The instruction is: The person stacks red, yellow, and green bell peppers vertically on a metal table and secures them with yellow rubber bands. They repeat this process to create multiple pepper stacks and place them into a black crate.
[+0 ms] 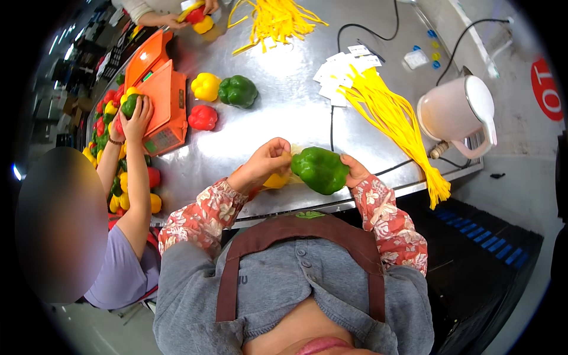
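A green bell pepper (320,170) is held just over the near edge of the metal table. My right hand (356,171) grips its right end, fingers curled round it. At the pepper's left end my left hand (264,164) is closed in a pinch on a thin, pale yellow see-through wrap (294,178), whose exact kind is unclear. Beneath that hand a yellow pepper (276,180) shows in part, with something orange-red beside it, mostly hidden. Farther off on the table lie another green pepper (238,92), a yellow pepper (206,87) and a red pepper (203,118).
Long yellow strips (390,112) with white tags lie at right, beside a lidded pitcher (458,109). More yellow strips (275,23) lie at the far side. An orange crate (165,109) stands left, near a co-worker's hands (137,118) and heaped peppers. Another person handles peppers at the far end.
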Available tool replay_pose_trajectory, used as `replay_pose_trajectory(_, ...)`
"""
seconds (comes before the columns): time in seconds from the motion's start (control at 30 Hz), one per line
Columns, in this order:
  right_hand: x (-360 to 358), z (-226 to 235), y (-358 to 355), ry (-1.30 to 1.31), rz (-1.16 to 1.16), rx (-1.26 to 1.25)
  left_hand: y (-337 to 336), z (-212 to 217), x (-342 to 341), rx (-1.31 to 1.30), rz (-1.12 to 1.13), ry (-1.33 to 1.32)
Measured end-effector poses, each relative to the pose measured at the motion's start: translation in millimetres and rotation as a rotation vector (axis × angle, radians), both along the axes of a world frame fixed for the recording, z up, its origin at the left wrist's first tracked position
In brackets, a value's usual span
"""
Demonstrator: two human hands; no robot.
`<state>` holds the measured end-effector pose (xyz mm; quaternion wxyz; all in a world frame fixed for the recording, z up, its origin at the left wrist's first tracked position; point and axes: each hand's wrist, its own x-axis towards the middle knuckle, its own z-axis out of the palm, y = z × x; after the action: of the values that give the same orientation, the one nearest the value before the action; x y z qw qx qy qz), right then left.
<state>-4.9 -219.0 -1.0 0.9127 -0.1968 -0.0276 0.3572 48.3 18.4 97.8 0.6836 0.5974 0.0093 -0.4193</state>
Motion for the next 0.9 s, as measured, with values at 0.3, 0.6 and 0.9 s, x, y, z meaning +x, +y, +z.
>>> replay_pose_trajectory(0.3, 11.8, 43.6, 19.9, -0.262, -0.074, -0.993, -39.0, 8.4, -16.8, 0.265, 0.015, -0.633)
replay_pose_trajectory(0.6, -3.3, 31.4, 29.0, 0.335, -0.124, -0.546, -34.1, -5.8, -70.8, 0.619, 0.069, -0.789)
replay_pose_trajectory(0.9, -9.8, 32.6, 54.8, 0.067, 0.070, -0.608, -36.2, -6.1, -95.8, 0.415, 0.190, -0.811)
